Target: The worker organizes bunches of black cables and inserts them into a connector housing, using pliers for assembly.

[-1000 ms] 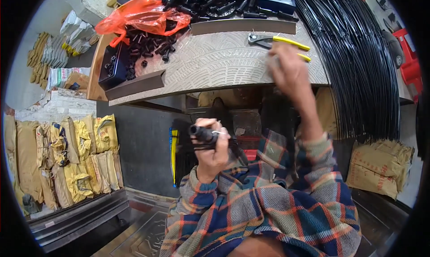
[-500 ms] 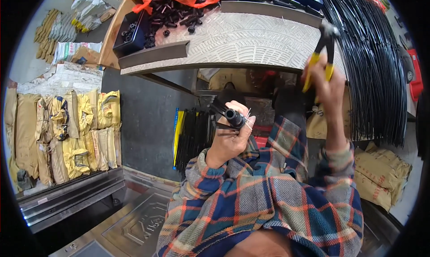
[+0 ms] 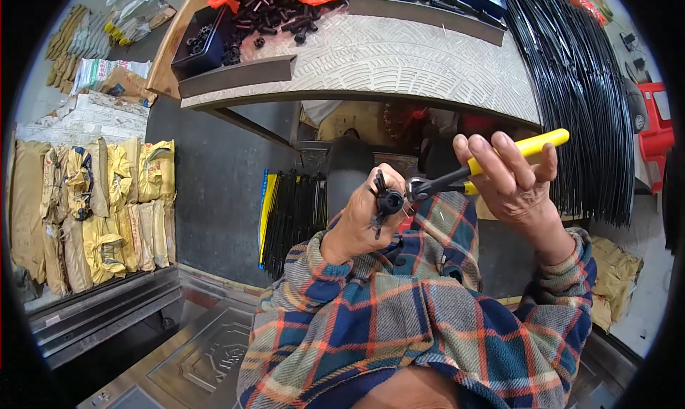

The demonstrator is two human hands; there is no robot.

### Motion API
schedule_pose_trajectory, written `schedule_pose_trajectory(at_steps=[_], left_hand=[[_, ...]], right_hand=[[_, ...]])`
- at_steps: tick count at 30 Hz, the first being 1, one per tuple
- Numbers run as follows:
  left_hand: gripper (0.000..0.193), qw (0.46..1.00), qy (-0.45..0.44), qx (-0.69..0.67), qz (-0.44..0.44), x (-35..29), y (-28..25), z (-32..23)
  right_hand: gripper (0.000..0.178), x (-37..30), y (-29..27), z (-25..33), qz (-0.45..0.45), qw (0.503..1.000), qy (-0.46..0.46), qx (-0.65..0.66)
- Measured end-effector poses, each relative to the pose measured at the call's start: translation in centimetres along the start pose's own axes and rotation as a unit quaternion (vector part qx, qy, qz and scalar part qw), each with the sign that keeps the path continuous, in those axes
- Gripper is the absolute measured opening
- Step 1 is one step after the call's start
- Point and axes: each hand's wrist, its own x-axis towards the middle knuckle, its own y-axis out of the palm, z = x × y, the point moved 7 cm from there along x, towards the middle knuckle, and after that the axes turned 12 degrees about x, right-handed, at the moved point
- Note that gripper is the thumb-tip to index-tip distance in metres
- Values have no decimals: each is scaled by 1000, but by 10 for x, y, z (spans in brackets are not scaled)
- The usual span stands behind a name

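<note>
My left hand [image 3: 352, 227] is wrapped round a black tubular hub [image 3: 390, 201]. Its open round end faces up, and short black ribs stick out from it. Fine pale wires show beside the hub, too thin to trace. In my right hand [image 3: 521, 198] are end-cutting pincers [image 3: 531, 145] with yellow grips and dark arms. The fingers curl over the handles. The pincers' metal jaws are right beside the hub's right side, by the wires; whether they bite on a wire I cannot tell.
A metal-topped bench [image 3: 428, 63] stands ahead, with loose black fittings [image 3: 285, 17] and a blue bin [image 3: 203, 49]. Long black rods [image 3: 581, 102] hang over its right end. More black rods [image 3: 296, 220] stand below left. Wrapped packages [image 3: 93, 209] lie at left.
My right hand has come down and turned, bringing the pincers from above the bench edge to the hub. My left hand has moved slightly right with the hub.
</note>
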Motion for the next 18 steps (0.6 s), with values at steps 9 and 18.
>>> schedule_pose_trajectory(at_steps=[9, 18], left_hand=[[29, 999, -5, -35, 4, -1, 0, 4], [23, 999, -15, -43, -21, -2, 5, 5]], right_hand=[[28, -18, 9, 9, -21, 999, -27, -16], [24, -42, 25, 29, -46, 992, 97, 58]])
